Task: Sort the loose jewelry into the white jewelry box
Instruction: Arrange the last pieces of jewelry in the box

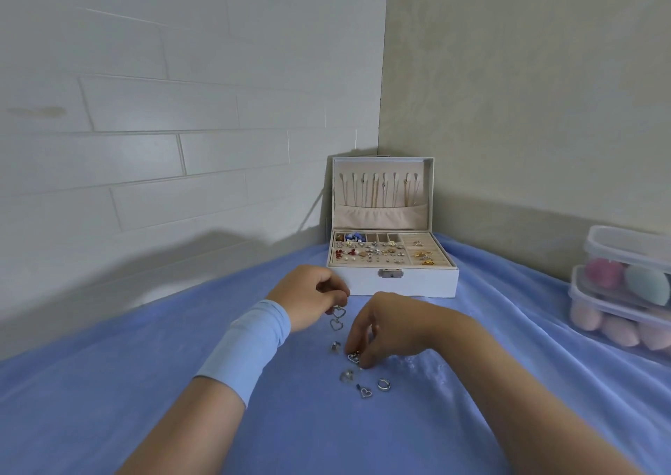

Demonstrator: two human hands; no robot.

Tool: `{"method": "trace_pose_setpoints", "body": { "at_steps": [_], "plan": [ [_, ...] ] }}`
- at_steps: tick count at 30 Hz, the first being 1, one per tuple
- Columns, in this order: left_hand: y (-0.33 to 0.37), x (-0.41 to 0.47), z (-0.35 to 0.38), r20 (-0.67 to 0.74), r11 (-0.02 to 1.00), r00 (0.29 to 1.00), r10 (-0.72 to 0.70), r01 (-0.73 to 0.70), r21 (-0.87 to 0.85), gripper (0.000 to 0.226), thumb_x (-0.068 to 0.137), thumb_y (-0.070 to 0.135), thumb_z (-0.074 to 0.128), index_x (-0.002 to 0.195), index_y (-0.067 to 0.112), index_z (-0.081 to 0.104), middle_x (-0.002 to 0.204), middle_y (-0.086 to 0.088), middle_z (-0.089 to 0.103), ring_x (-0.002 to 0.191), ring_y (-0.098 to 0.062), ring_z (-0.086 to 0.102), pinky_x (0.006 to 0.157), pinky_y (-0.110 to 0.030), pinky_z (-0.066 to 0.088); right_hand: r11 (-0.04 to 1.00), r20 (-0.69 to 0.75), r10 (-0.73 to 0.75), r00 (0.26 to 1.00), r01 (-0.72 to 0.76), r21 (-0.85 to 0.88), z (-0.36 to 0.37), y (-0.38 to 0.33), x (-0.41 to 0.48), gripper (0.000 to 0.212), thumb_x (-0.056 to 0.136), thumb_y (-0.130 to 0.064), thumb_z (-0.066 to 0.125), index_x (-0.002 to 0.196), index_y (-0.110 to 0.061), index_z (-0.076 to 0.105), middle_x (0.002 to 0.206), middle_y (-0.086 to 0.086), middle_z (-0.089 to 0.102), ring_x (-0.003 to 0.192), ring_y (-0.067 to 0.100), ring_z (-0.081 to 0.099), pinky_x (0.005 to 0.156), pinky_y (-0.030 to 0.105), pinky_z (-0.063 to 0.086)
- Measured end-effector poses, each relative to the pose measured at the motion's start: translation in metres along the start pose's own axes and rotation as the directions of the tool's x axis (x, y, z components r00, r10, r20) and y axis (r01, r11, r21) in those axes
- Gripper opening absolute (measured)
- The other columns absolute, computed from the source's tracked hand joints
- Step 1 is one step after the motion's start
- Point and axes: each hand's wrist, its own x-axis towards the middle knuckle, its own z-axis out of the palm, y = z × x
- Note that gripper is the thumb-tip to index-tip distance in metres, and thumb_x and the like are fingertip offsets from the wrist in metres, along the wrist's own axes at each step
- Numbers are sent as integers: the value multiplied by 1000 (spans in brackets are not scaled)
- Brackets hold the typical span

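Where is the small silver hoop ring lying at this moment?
In the head view, the silver hoop ring lies on the blue cloth, low centre, just right of the heart pendant and below the right hand.

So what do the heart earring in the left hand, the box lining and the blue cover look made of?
Heart earring: silver-toned metal by its bright glint, open outlines; plated or solid, I can't tell. Box lining: matte beige fabric, velvet-like, gathered into a pocket in the lid. Blue cover: soft plush cloth with a slight sheen, lying in folds. The left hand pinches the earring.
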Motion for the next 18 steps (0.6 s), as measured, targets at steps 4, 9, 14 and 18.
{"method": "trace_pose_setpoints", "body": {
  "at_steps": [4,9,14,18],
  "plan": [
    [2,1,-2,10,1000,1000,9,-9,5,18,91,14,62,80,26,68,78,10,73,70,-7,67,61,-16,44,1000,-34,18,999,-17,11,-6,2,1,14,73,-26,88,82,-32,78,84,-11,75,68,0,62,69,21,51],
    [10,11,-10,11,1000,999,31,-31,2,12,91,15,63,86,23,71,79,9,72,70,-8,69,69,-24,55,989,-109,-22,994,38,146,-31,9,-1,14,77,-24,85,73,-31,74,73,-1,72,62,6,58,66,32,52],
    [30,40,-26,-42,993,997,68,-71,-92,10,91,8,65,93,11,74,78,0,72,69,-16,70,72,-27,58,955,-335,-11,942,109,277,-77,19,9,7,82,-16,82,77,-18,78,72,6,73,62,10,58,65,28,52],
    [48,83,-41,-91,988,989,114,-123,-91,13,89,9,67,87,18,76,79,-5,75,73,-23,72,75,-28,60,942,-511,112,852,72,327,-117,36,31,9,80,-21,84,75,-18,77,67,1,73,58,8,57,60,25,51]
  ]
}}
